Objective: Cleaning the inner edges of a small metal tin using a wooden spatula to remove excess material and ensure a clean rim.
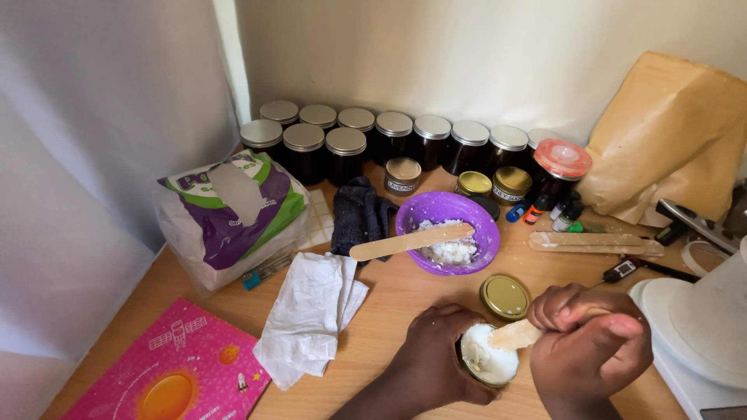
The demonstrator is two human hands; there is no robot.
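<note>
My left hand (426, 364) is wrapped around a small round tin (484, 359) filled with white waxy paste, near the table's front edge. My right hand (593, 348) grips a flat wooden stick (513, 335), and the stick's tip rests on the paste in the tin. Just behind the tin lies a gold lid (504, 296). Further back stands a purple bowl (479, 222) holding white flakes, with a second wooden stick (408, 242) laid across its rim.
Several dark jars with silver lids (346, 148) line the wall. A crumpled white tissue (310, 311), a dark cloth (359, 214), a plastic-wrapped pack (229, 214) and a pink book (175, 373) sit at left. Small bottles (556, 211), more sticks (595, 243), a brown paper bag (669, 140) and a white appliance (700, 327) are at right.
</note>
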